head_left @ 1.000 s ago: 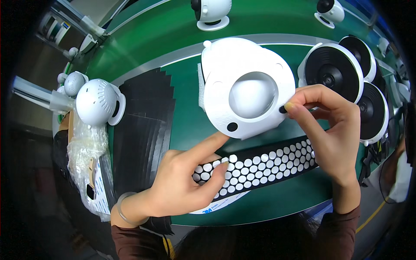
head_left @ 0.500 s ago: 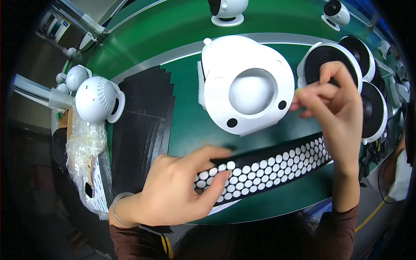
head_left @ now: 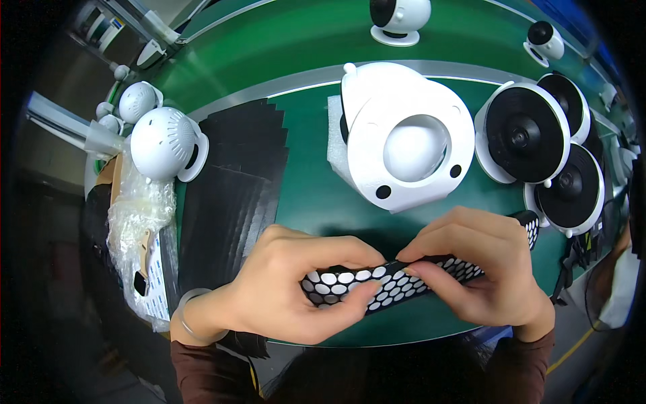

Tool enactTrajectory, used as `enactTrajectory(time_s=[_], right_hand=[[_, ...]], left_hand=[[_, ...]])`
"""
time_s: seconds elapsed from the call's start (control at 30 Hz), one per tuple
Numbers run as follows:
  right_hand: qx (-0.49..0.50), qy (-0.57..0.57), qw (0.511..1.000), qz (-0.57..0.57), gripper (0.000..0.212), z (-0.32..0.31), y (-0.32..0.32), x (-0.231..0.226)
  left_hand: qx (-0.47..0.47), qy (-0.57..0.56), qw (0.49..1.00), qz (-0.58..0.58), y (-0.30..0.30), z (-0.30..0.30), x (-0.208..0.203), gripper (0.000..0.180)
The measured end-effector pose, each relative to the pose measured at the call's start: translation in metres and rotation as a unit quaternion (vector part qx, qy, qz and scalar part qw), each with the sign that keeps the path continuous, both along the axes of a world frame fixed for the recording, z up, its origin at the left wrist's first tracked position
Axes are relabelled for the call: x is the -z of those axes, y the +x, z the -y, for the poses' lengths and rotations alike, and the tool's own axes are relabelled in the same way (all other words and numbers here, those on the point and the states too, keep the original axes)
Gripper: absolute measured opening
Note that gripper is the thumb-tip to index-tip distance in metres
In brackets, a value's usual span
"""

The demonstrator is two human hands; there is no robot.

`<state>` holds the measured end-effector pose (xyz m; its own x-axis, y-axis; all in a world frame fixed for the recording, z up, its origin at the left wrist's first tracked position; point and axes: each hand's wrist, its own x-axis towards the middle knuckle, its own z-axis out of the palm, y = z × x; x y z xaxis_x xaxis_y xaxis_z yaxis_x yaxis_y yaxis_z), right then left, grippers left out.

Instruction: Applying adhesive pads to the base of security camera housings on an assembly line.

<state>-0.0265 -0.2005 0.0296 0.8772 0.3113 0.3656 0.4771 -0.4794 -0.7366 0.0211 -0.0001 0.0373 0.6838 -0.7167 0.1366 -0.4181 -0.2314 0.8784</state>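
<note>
A black strip (head_left: 402, 296) covered with rows of round, white-faced pads lies across the near side of the green table. My left hand (head_left: 296, 283) is closed on its left part, thumb on the pads and fingers behind. My right hand (head_left: 481, 266) pinches at the strip's upper edge with thumb and fingertips, close beside the left fingertips. Whether a single pad sits in that pinch is hidden. Beyond the hands, a white round device (head_left: 363, 101) lies with its ring-shaped base (head_left: 367, 161) facing up. Two black round pads sit on the base's near side.
Overlapping black sheets (head_left: 225, 195) lie left of the device. Further left are a white speaker-like unit (head_left: 161, 145) and crumpled clear plastic wrap (head_left: 138, 215). Several white units with black round faces (head_left: 527, 135) crowd the right side. Another white unit (head_left: 404, 17) stands at the back.
My right hand has come down from beside the white device to the strip and now pinches its edge. The left hand keeps its hold on the strip. The view has shifted slightly.
</note>
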Motion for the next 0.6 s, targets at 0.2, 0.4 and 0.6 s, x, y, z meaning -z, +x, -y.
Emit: enactTrajectory(time_s=[0.2, 0.4, 0.6], right_hand=[[0.025, -0.004, 0.997, 0.07, 0.013, -0.0061, -0.0024, 0.0007], [0.039, -0.002, 0.994, 0.098, 0.015, -0.0097, -0.002, 0.0032], [0.014, -0.019, 0.998, 0.061, 0.015, -0.0074, 0.0, -0.0038]], left_hand=[[-0.012, -0.006, 0.999, 0.032, -0.0016, 0.0002, -0.0019, 0.007], [-0.011, -0.011, 0.998, 0.059, -0.0009, 0.0003, -0.0017, 0.007], [0.005, 0.031, 0.994, 0.108, -0.0039, -0.0002, -0.0066, 0.007]])
